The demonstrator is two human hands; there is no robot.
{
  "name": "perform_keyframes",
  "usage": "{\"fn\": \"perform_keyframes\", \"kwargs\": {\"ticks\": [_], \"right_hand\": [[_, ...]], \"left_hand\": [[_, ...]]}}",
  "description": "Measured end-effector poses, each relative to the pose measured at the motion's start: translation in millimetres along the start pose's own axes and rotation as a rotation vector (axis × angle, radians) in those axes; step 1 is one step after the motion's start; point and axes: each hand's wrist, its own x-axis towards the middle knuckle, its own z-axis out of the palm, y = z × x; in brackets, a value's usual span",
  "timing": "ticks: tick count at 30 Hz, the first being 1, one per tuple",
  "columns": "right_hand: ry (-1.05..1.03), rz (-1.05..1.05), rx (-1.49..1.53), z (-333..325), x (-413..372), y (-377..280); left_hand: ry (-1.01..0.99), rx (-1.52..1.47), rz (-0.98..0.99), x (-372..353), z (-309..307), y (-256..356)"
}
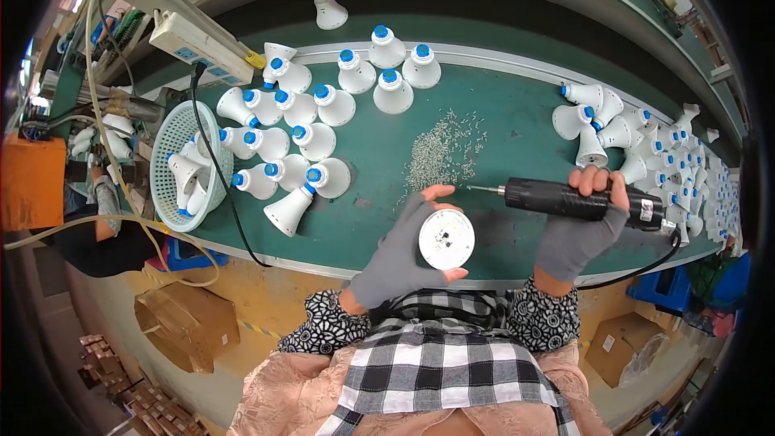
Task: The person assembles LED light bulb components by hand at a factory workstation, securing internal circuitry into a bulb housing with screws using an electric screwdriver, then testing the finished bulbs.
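My left hand [404, 254], in a grey fingerless glove, holds a white lamp housing with its round face [446, 240] turned up; small dark parts show at the centre of the face. My right hand [585, 226], gloved the same way, is wrapped round a black electric screwdriver [549, 198]. The screwdriver's thin bit points left and ends just above the lamp face, apart from it, near my left fingertips. Beyond my left hand a pile of small screws [440, 157] is spread on the green table [371, 222].
White housings with blue tips [313, 141] stand and lie at the left, and many more [646, 153] crowd the right. A pale green basket [165, 186] holds several. A power strip [202, 48] and black cable hang at the left. Cardboard boxes [190, 327] lie on the floor.
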Motion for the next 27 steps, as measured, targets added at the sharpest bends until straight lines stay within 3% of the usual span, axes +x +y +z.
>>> {"fn": "perform_keyframes", "kwargs": {"ticks": [8,27], "right_hand": [[-0.052,0.029,0.135,-0.6,-18.0,-36.2],[-0.075,0.043,0.173,2.4,-31.9,-47.6]], "left_hand": [[-0.070,0.098,0.123,-5.7,12.7,22.7],[-0.052,0.202,0.153,-22.3,18.2,32.9]]}}
